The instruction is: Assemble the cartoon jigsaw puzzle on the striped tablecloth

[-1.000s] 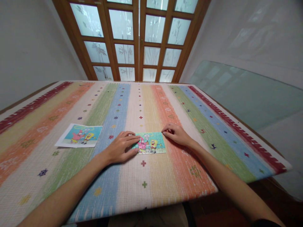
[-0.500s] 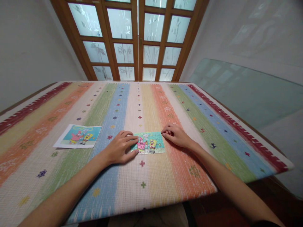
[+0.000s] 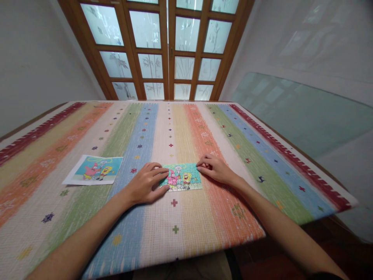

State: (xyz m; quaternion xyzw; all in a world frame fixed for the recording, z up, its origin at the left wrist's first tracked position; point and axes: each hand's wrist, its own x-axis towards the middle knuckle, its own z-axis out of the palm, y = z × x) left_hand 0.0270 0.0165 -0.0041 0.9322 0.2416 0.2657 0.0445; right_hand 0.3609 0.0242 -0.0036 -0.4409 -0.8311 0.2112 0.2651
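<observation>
A small cartoon jigsaw puzzle [image 3: 184, 177], assembled into a rectangle, lies flat on the striped tablecloth [image 3: 180, 128] in front of me. My left hand [image 3: 145, 187] rests palm down at its left edge, fingers stretched out and touching the puzzle's left side. My right hand [image 3: 214, 169] sits at the puzzle's upper right corner with its fingers curled and the fingertips pressed against the edge. Neither hand lifts anything.
A printed reference picture [image 3: 93, 170] of the same cartoon lies on the cloth to the left. Wooden glazed doors [image 3: 167, 50] stand behind the table. A glass sheet [image 3: 305, 116] leans on the right wall. The table's near edge runs below my arms.
The view has shifted slightly. Both hands stay against the puzzle's sides, and the puzzle has hardly moved.
</observation>
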